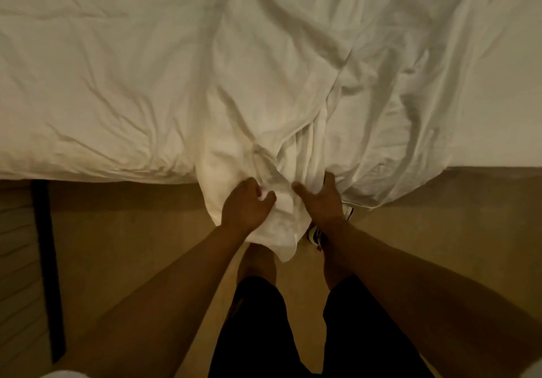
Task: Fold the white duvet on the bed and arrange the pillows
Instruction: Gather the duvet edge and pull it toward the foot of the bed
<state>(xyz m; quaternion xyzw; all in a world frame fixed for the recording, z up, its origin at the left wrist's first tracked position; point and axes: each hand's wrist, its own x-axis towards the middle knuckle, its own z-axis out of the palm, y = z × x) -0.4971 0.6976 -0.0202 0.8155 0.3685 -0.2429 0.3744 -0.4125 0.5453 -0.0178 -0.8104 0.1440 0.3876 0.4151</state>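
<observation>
The white duvet (264,84) lies crumpled across the bed, and a bunched corner of it hangs over the near edge toward the floor. My left hand (246,204) grips that hanging corner, fingers curled into the cloth. My right hand (319,199) holds the fabric just to the right, thumb spread on top and fingers tucked under a fold. No pillows are in view.
The bed's near edge (88,177) runs across the frame, with bare mattress sheet (498,114) at the right. Below is tan floor (440,231), a dark strip (47,260) at the left, and a shoe (316,235) beside my legs under the hanging cloth.
</observation>
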